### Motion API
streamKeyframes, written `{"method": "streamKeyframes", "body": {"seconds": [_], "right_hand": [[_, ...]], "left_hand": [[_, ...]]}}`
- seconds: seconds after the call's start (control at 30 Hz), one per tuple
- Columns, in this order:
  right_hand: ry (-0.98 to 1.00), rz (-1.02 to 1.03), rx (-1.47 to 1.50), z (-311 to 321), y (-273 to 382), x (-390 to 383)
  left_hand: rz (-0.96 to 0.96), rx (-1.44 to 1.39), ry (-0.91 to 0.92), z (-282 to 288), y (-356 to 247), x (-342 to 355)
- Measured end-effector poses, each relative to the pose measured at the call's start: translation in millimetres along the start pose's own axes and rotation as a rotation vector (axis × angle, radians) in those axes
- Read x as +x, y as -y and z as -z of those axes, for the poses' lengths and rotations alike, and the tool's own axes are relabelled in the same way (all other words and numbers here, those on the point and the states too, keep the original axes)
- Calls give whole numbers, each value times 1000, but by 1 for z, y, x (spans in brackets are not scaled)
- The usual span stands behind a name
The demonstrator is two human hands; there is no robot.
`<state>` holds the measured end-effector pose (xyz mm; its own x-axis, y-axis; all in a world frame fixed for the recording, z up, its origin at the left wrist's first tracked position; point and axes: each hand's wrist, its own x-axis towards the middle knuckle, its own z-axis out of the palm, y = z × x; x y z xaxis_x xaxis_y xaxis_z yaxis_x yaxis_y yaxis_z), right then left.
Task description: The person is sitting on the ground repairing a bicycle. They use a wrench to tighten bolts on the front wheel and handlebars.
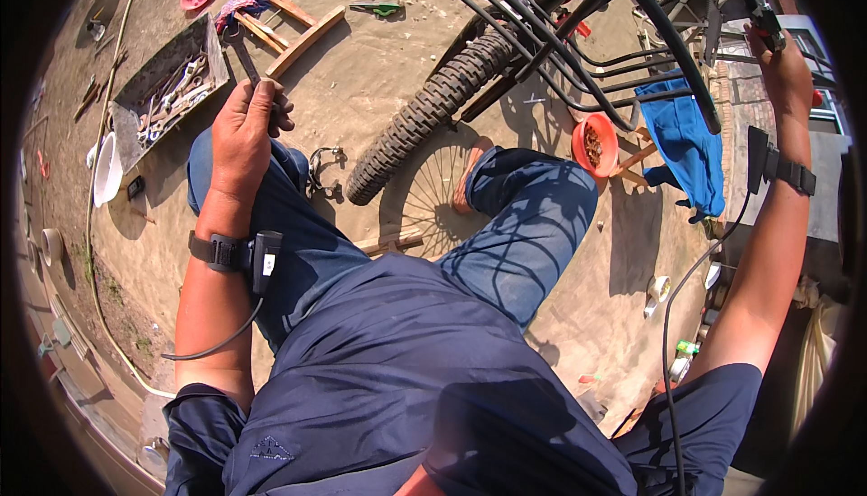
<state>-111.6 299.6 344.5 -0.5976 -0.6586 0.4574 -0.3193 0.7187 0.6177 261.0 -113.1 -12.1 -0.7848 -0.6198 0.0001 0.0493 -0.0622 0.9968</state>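
The work surface is bare, tan packed earth (pixel 330 90), with a pale hose (pixel 94 225) along its left margin. Open ground lies between my left hand (pixel 248 117) and the knobbed rubber tyre (pixel 429 108) of the bicycle, which stands ahead of my knees. On the right, clearance narrows at the blue cloth (pixel 682 135) and the red bowl (pixel 594 146), which is round and smooth-rimmed.

My left hand is curled around the shank of a long, dark metal tool (pixel 242 55); its far end points away from me, beside the wall of the metal tray (pixel 217 55). The tray is oblong and straight-sided, and contains loose hand tools. A wooden T-shaped piece (pixel 307 43), flat and square-edged, lies just beyond.

My right hand (pixel 784 67) is raised, fingers bent at a black part (pixel 769 31) at upper right; I cannot tell how firmly they close. The rack (pixel 671 34) is bent from round black tube.
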Motion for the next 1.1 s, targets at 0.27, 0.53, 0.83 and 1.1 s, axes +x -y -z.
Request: {"method": "streamKeyframes", "body": {"seconds": [0.27,0.53,0.83,1.1], "right_hand": [[0,-31,-121,24,7,-7],[-20,0,-156,39,16,-9],[60,28,360,42,10,-20],[137,-54,396,41,6,-24]], "left_hand": [[8,-24,20,-1,-2,1],[-3,-46,28,-3,-3,-1],[17,54,48,-5,-5,-2],[-78,289,172,-64,1,7]]}}
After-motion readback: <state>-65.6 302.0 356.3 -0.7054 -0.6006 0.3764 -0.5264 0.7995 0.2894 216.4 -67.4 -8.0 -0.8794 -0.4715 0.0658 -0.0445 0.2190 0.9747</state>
